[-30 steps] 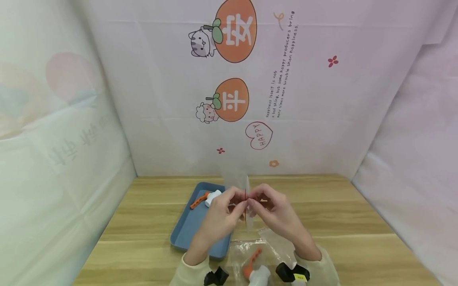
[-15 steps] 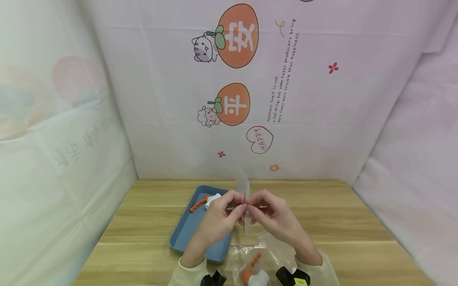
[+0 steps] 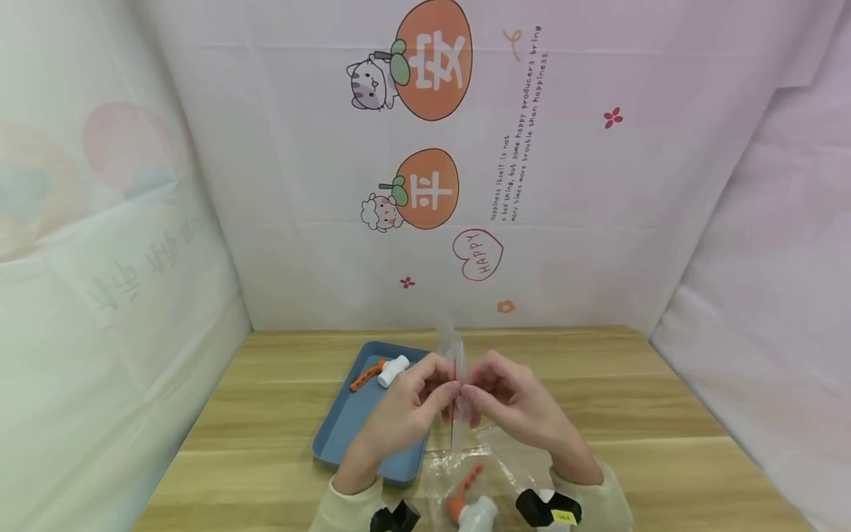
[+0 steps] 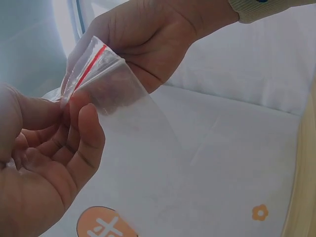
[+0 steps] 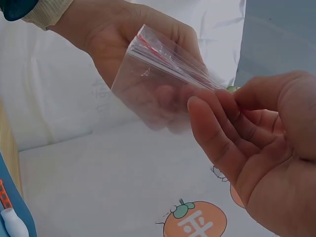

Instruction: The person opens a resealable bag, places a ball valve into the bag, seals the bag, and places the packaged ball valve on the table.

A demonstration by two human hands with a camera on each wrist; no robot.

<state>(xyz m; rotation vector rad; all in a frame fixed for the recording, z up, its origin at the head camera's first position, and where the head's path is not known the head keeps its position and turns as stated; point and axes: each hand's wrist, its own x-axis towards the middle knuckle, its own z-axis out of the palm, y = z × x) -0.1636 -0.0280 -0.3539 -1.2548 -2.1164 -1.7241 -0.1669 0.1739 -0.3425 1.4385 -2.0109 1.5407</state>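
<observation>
Between both hands is a clear zip-lock bag (image 4: 128,94) with a red stripe along its mouth. My left hand (image 3: 411,403) pinches one side of the mouth between thumb and fingers; my right hand (image 3: 521,406) pinches the opposite side, the fingertips of both nearly meeting. The bag hangs thin and flat, and nothing shows inside it. In the right wrist view, the bag's mouth (image 5: 168,57) appears as two close layers near the stripe.
A blue tray (image 3: 349,428) left of the hands holds an orange-and-white, T-shaped toy hammer (image 3: 394,372). Nearer my body, a similar toy hammer (image 3: 477,511) lies in or under clear plastic, beside another clear bag (image 3: 521,454). White printed cloth (image 3: 565,244) walls the wooden table.
Both hands keep their pinch on the bag's mouth and stay nearly in place. The bag has shifted and turned slightly between them. The head view has tilted a little.
</observation>
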